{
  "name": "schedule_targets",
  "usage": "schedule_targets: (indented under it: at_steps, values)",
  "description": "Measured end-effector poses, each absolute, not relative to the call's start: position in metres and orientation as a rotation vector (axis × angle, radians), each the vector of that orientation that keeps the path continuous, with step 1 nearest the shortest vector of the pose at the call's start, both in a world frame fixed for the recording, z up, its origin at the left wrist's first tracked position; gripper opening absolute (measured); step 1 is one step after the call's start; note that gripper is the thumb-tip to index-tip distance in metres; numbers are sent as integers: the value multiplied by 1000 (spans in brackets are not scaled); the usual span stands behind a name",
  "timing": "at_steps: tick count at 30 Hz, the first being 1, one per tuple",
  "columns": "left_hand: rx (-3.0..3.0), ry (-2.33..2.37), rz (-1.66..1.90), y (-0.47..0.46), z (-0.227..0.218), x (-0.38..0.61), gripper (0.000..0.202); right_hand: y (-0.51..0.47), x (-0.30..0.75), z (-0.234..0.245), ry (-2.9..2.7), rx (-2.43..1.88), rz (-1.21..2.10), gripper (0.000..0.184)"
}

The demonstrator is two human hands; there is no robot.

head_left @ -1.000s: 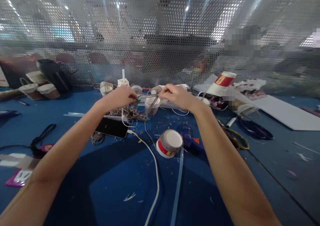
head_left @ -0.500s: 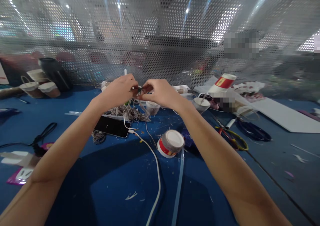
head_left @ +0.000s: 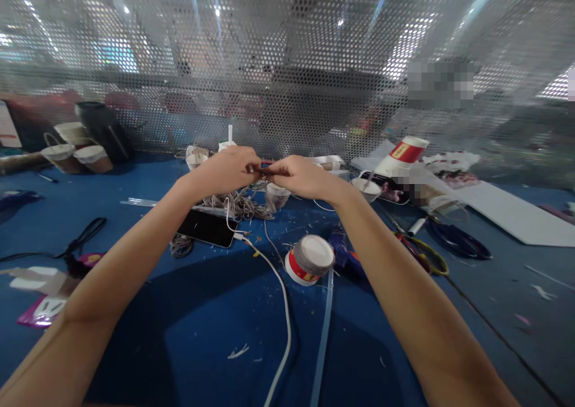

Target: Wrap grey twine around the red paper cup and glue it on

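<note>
Beyond the phone, my left hand (head_left: 229, 170) and my right hand (head_left: 305, 178) meet with their fingertips pinched together. Whatever lies between them is small, dark and mostly covered by the fingers, so I cannot make it out. Below them is a tangled heap of grey cord (head_left: 245, 206), and a small cup (head_left: 277, 196) stands partly behind my right hand. A black phone (head_left: 209, 227) lies under my left wrist with a white charging cable (head_left: 285, 311) plugged in. Nearer to me, a cup wrapped in grey cord (head_left: 314, 254) sits upside down on a red and white cup.
Small cups with handles (head_left: 93, 157) and a dark bottle (head_left: 103, 131) stand back left. On the right are scissors (head_left: 431, 257), a coil of dark blue cord (head_left: 460, 239), a white board (head_left: 516, 212) and a tilted paper cup (head_left: 408, 150). A perforated metal screen (head_left: 269, 53) rises behind.
My hands have come closer together, and the gap between their fingertips has closed. They sit slightly lower and further right in view. The view itself has shifted a little; the table things stay put.
</note>
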State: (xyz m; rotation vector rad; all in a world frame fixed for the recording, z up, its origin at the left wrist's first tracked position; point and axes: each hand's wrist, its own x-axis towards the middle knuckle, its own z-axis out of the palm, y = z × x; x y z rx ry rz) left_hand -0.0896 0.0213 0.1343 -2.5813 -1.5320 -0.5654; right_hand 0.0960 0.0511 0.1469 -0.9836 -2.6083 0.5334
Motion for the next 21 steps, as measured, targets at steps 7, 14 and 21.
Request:
schedule_targets:
  at_steps: [7, 14, 21]
  values:
    - [-2615, -1529, -818, 23, 128, -80, 16, 58, 101, 137, -2357, -1002, 554, 24]
    - [-2655, -1994, -1135, 29, 121, -78, 14, 65, 103, 136, -2055, -986, 685, 27]
    - [-2926, -1943, -1044, 34, 123, -89, 13, 67, 111, 141, -1941, -1061, 913, 17]
